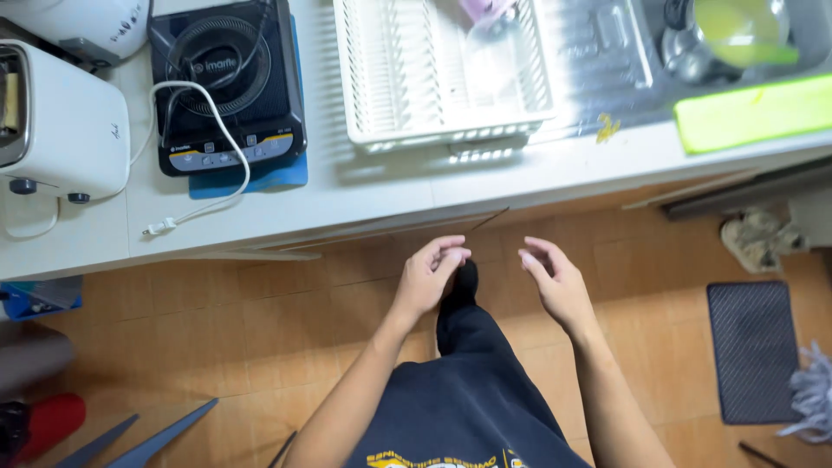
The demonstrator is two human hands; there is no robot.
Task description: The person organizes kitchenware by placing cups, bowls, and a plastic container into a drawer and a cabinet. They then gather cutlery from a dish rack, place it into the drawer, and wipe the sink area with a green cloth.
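A dark shirt [472,416] fills the bottom edge. Above it, the left hand [429,277] and right hand [555,282] hover empty, fingers loosely curled, apart, near the counter [364,204] below the dish rack [442,74].

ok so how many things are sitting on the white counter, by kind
toaster: 1
induction cooktop: 1
white dish rack: 1
green cutting board: 1
white appliance at the top left corner: 1
total: 5
Both the left hand and the right hand are empty, held over the floor below the counter edge.
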